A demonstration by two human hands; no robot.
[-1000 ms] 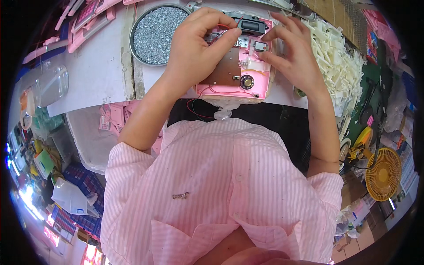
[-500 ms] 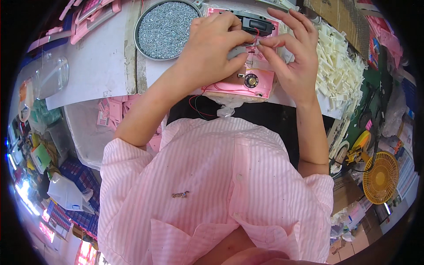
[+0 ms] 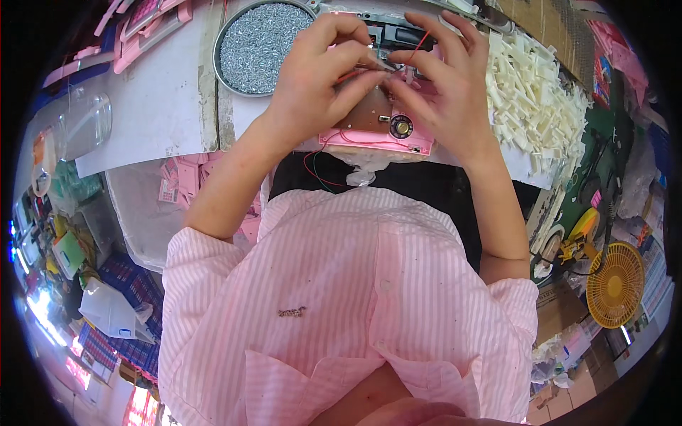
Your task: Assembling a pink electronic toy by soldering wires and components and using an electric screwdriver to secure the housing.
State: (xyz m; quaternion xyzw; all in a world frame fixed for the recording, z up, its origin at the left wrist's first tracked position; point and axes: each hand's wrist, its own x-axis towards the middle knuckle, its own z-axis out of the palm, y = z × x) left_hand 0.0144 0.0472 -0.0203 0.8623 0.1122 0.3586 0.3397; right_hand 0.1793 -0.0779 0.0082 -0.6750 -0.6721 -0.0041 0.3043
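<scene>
On the table in front of me lies a pink plastic housing [image 3: 425,140] with a brown board [image 3: 364,119], a small round dark part [image 3: 401,126] and a black module [image 3: 415,37] in it. Over its middle, my left hand [image 3: 316,82] pinches thumb and forefinger on a thin red wire [image 3: 349,75]. My right hand [image 3: 455,96] meets it from the other side, thumb and forefinger closed near the left fingertips, other fingers raised. What the right fingertips hold is too small to make out. My hands cover part of the housing.
A round metal dish [image 3: 217,60] of small screws [image 3: 263,46] stands left of the housing. White plastic pieces [image 3: 529,92] are heaped at the right. A clear plastic bag [image 3: 135,206] with pink parts hangs below the table edge. A yellow basket [image 3: 615,284] is at far right.
Both hands have shifted a little left, and their fingertips have come closer together. A red wire now stands up beside my right forefinger, and more of the brown board shows.
</scene>
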